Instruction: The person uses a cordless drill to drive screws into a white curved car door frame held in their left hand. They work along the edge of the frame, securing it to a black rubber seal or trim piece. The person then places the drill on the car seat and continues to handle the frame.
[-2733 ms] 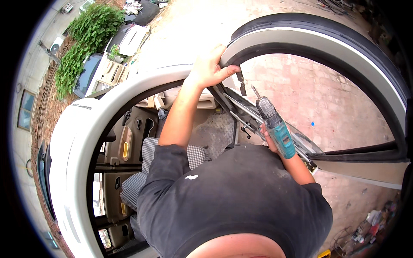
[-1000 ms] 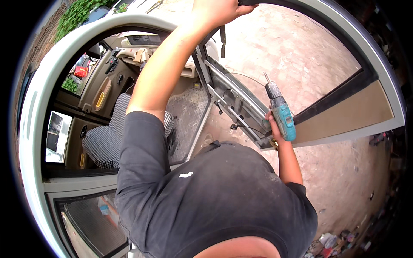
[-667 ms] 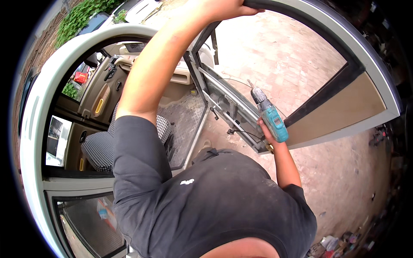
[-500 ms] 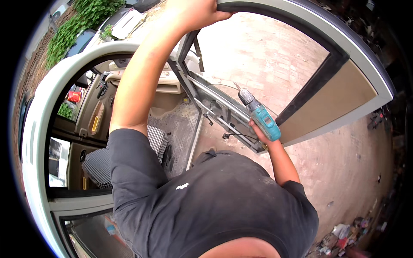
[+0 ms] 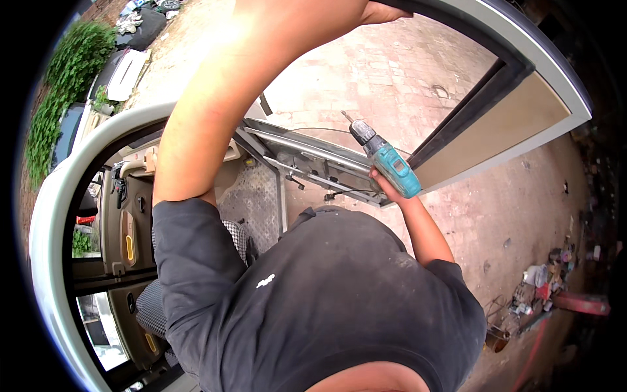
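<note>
A teal and black cordless drill [image 5: 392,165] is in my right hand [image 5: 390,187], its bit pointing up and to the left. The hand wraps the handle, beside the lower part of an open vehicle door. Up at the top, my left hand [image 5: 356,14] is raised to the door's upper window frame [image 5: 450,12]. Its thumb lies along the inner edge, while the other fingers are cut off or hidden. Below the door's window opening, the inner panel is off, baring metal rails [image 5: 320,149] and a dangling black cable [image 5: 343,193].
To the left is the vehicle's door opening [image 5: 49,215], with a checked seat [image 5: 151,307] and a metal floor [image 5: 253,202] inside. Brick paving [image 5: 470,228] spreads beneath the door. Assorted clutter [image 5: 539,277] lies at the right. Green plants [image 5: 65,78] and a white panel [image 5: 127,75] are at the far left.
My view has shifted, and the vehicle appears lower and further left. The left hand shows further right along the door frame. The drill, still in my right hand, appears slightly higher and further left.
</note>
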The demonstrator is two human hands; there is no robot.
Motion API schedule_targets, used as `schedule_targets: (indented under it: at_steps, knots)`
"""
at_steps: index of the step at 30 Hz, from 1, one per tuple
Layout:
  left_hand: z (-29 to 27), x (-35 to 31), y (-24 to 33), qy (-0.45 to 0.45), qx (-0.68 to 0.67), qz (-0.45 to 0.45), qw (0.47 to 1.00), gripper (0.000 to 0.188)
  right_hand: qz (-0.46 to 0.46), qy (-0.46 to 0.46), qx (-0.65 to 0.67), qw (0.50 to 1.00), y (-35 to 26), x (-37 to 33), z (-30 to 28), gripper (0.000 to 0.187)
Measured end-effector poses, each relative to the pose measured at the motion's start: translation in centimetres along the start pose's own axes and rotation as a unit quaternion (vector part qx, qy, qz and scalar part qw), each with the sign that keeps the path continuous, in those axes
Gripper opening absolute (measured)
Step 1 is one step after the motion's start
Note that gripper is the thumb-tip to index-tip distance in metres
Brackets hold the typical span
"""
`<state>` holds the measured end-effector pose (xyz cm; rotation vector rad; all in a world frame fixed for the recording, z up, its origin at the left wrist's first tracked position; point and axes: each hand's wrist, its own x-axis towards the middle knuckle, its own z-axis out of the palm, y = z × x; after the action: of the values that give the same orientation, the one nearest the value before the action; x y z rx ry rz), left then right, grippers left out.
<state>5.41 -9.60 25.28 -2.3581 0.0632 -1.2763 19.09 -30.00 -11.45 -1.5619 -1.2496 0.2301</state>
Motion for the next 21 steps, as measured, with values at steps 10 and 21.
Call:
schedule_targets:
  at_steps: [10,21]
  knots:
    - [3.7,-16.7,5.8,-0.110,-0.715,-0.255,0.641,0.021,0.075,-0.043,-0.056,0.995,-3.9,-1.5,-1.5,0.021]
    - [7.9,-14.8,9.4,-0.276,-0.765,-0.214,0.541,0.029,0.296,0.085,0.132,0.942,-8.8,-5.6,-1.5,0.040]
